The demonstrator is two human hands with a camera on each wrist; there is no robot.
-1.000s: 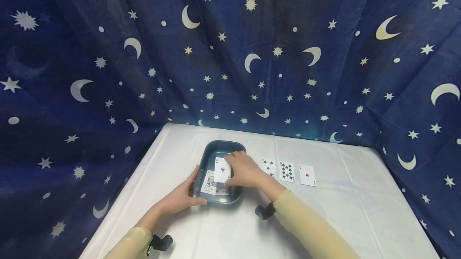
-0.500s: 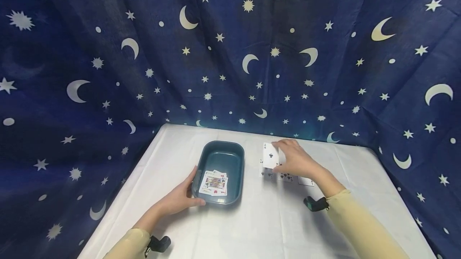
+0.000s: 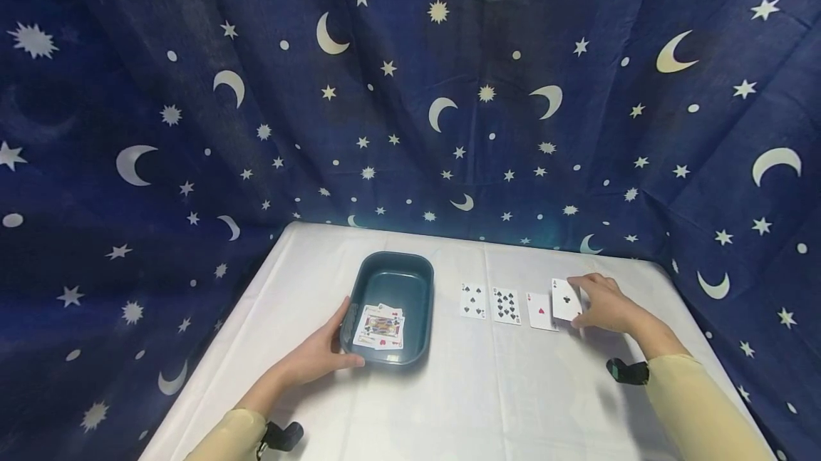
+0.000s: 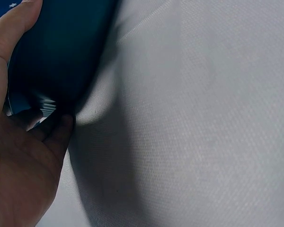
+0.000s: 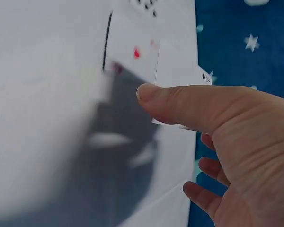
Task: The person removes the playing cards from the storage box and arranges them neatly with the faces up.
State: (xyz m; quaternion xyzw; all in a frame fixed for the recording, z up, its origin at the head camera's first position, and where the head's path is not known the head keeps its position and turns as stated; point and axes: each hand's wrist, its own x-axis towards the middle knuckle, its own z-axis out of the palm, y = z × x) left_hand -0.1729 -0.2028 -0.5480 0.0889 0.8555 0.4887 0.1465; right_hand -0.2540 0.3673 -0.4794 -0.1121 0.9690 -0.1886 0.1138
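Observation:
My left hand (image 3: 317,354) grips the near-left corner of a dark teal plastic tray (image 3: 420,297), thumb at the front and fingers along the left side; the left wrist view shows this hand (image 4: 26,156) against the tray's wall (image 4: 61,47). Face-up playing cards (image 3: 383,327) lie in a loose pile inside, a picture card on top. Farther right, my right hand (image 3: 609,308) pinches an ace of clubs (image 3: 564,297) by its right side. That card is tilted, just right of an ace of hearts (image 3: 539,311) and slightly overlapping it in the head view.
Left of the ace of hearts, a five of spades (image 3: 472,301) and a spade card with several pips (image 3: 506,306) lie face up in a row. A white cloth covers the table (image 3: 442,404). Behind hangs a dark blue curtain (image 3: 385,112) with moons and stars.
My right hand has carried the ace of clubs from over the tray rightward past the other cards to the row's right end. The left hand stays on the tray.

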